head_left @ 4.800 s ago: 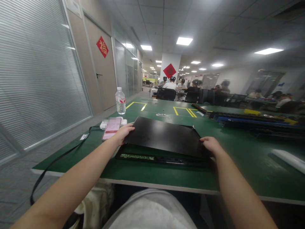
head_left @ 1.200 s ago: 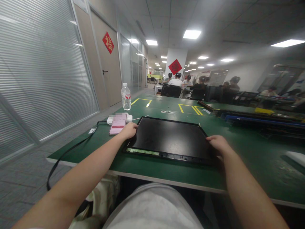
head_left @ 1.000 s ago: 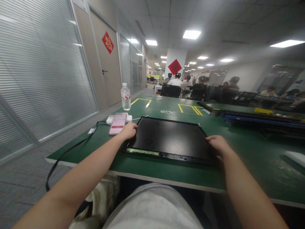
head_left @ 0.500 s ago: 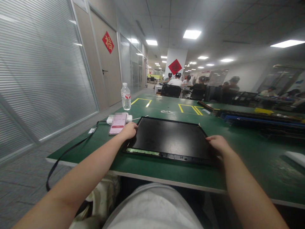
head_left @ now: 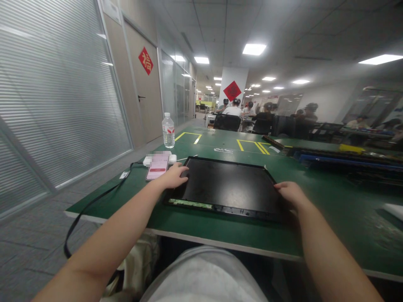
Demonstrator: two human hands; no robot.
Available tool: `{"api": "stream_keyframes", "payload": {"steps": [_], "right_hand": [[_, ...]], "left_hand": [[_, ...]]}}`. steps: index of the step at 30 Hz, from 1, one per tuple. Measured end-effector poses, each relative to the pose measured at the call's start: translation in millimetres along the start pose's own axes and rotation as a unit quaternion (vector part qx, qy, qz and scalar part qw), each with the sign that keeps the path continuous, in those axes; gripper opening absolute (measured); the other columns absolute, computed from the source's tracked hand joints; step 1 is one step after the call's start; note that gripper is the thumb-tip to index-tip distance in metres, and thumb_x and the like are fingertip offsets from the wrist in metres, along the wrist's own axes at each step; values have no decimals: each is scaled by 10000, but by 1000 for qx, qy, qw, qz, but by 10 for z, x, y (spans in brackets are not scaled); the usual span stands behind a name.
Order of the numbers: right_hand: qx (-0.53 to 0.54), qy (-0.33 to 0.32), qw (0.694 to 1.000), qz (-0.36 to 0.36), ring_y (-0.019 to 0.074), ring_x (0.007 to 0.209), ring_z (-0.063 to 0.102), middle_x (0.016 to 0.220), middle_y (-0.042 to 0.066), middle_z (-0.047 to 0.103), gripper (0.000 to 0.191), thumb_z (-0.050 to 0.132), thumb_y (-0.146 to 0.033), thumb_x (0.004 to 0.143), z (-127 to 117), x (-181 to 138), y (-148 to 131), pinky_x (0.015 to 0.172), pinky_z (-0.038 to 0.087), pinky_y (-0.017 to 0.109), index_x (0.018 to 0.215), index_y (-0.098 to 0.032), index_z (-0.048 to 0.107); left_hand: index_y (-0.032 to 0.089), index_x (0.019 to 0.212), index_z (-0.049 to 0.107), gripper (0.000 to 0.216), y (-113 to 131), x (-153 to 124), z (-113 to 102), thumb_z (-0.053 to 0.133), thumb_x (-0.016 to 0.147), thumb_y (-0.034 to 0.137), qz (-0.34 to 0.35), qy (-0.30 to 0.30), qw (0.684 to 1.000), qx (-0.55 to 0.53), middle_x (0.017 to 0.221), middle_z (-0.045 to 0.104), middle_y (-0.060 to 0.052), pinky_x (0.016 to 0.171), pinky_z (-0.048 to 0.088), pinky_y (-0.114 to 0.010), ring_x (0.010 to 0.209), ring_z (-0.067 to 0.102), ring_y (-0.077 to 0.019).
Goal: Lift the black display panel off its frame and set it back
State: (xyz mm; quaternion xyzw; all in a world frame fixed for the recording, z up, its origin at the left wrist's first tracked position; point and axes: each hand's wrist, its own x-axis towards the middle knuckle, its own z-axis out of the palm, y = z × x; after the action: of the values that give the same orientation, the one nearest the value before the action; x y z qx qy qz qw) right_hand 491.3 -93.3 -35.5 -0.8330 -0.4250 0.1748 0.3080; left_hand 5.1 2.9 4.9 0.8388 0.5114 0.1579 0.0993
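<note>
A flat black panel lies in a black frame on the green table, with a green circuit strip along its near edge. My left hand rests on the panel's left edge, fingers laid flat over it. At the panel's right edge sits my right hand, fingers curled down against the rim. Both forearms reach in from below.
A phone with a pink screen lies left of the panel on a white block, with a black cable running off the table. A water bottle stands behind. Long dark parts lie at the right. Seated people work at the far tables.
The panel, lifted and tilted 4.8 s ago, now lies flat in its frame. In the last half second my left hand slid slightly onto the panel; the view shifted a little.
</note>
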Motion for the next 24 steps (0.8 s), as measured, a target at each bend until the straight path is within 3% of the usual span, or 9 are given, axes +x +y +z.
{"api": "stream_keyframes", "payload": {"steps": [5,13,19,24], "right_hand": [[-6,8,1000,-13,233,813,684,862,93,743,288,619,-99,665,2,-30,-11,714,519,293,875,-206,785],[-3,7,1000,-7,224,798,682,892,93,742,261,642,-110,677,-10,-70,-39,718,513,290,875,-205,783],[-2,8,1000,-3,222,796,682,855,94,740,276,650,-131,671,6,-65,-31,727,515,287,902,-198,784],[-1,9,1000,-9,217,805,686,869,92,742,272,655,-136,663,17,-38,-8,745,514,281,896,-191,784]], "left_hand": [[164,1349,582,648,-6,-82,-144,639,767,443,76,-75,994,14,1478,426,-181,1124,331,-406,1343,439,-345],[271,1469,441,992,-26,-195,-354,829,581,481,126,-190,974,-13,1598,273,-147,1157,262,-446,1460,237,-384],[284,1491,392,1050,-60,-184,-348,857,561,429,152,-183,971,-18,1626,190,-143,1164,235,-479,1472,192,-390],[254,1466,427,994,3,-187,-344,856,574,339,220,-169,959,-53,1586,315,-113,1175,246,-416,1450,285,-336]]}}
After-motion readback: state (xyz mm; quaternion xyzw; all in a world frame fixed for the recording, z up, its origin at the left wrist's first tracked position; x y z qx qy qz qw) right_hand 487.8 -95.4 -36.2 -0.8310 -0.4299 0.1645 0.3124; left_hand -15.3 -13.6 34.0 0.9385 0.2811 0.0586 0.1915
